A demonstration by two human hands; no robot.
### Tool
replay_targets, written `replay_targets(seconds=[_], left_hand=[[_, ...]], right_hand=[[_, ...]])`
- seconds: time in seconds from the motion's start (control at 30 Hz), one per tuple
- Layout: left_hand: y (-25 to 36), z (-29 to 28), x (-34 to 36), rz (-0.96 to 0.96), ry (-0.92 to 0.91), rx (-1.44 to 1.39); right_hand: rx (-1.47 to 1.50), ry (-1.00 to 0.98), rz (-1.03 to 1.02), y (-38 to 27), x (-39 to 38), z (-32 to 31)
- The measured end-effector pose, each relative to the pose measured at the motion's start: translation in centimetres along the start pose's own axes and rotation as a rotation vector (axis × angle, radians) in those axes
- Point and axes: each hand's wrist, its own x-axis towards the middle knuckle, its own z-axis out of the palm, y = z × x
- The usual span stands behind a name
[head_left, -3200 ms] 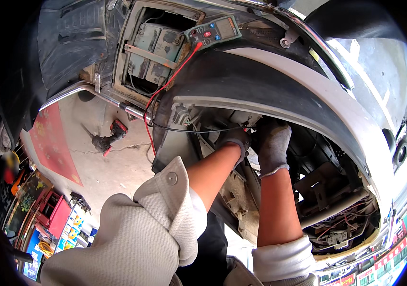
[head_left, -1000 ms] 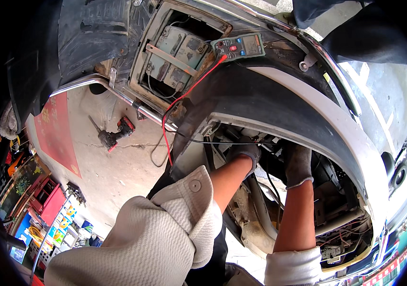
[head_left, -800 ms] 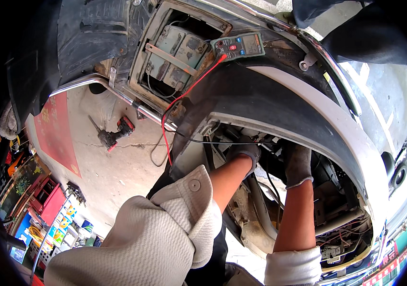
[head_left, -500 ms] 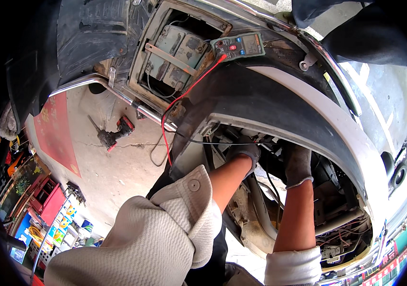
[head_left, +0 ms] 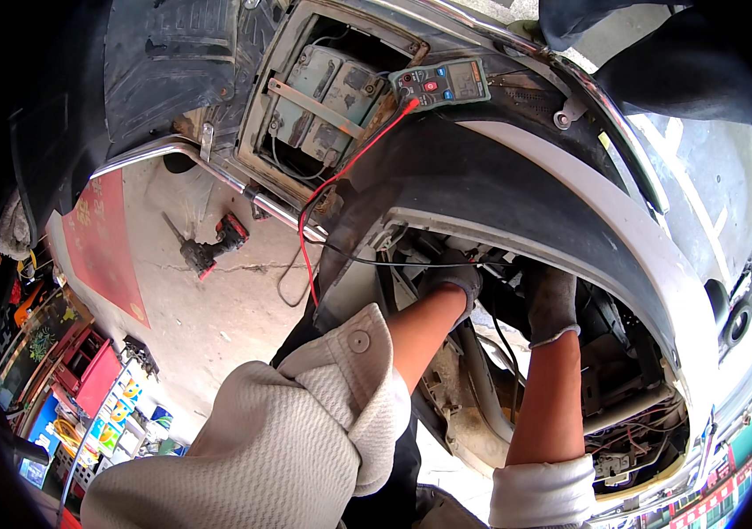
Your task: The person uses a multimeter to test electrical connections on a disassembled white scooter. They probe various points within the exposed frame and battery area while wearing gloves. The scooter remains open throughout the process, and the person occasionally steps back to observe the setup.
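Note:
Both my hands, in grey work gloves, reach into the open front cavity of a vehicle body [head_left: 601, 388]. My left hand [head_left: 453, 278] is under the cavity's upper edge, its fingers hidden in shadow. To its right, my right hand [head_left: 552, 304] goes in under the same edge, and its fingers are out of sight too. A black test lead [head_left: 394, 263] runs across just above my left hand toward my right. A multimeter [head_left: 440, 85] with a lit screen lies on the dark panel beyond. Its red test lead [head_left: 349, 165] drops down to the left and passes behind my left sleeve.
Batteries [head_left: 327, 101] under a rusty strap sit in an open floor compartment at the back. A cordless power tool [head_left: 208, 249] lies on the concrete at left, near a red mat [head_left: 104, 242]. Loose wires [head_left: 636, 434] hang at lower right. A tool-filled shelf [head_left: 94, 414] stands at lower left.

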Motion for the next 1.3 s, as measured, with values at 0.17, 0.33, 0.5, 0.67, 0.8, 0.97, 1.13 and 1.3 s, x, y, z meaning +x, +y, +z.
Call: replay_targets(seconds=[0.17,0.33,0.5,0.67,0.8,0.97,1.13,1.3], left_hand=[[1.7,0.3,-1.3,-0.035,-0.011,0.120],[-3.2,1.0,3.9,0.001,-0.020,-0.134],[0.4,-0.2,0.8,-0.027,0.069,-0.087],[5.6,-3.0,-4.9,-0.034,0.094,0.172],[9.3,-3.0,-10.8,0.011,0.064,0.395],[10.8,-6.3,-20.1,0.363,-0.418,0.822],[13.6,-17.5,-32.8,0.588,-0.598,0.728],[9.9,-24.0,-35.3,0.875,-0.382,-0.065]], right_hand=[[-0.020,0.014,-0.037,0.1,0.4,-1.3],[-0.028,-0.041,-0.035,0.2,0.0,-0.2],[-0.035,-0.049,-0.003,-0.1,0.2,0.0],[0.024,-0.020,0.025,0.2,0.2,1.2],[-0.837,-0.177,-0.410,-2.6,-2.6,1.5],[-1.065,-0.048,-0.330,-5.8,-10.8,2.7],[-0.530,0.220,-0.048,-5.7,-20.5,4.1],[-0.192,-0.122,0.183,-5.1,-26.7,12.8]])
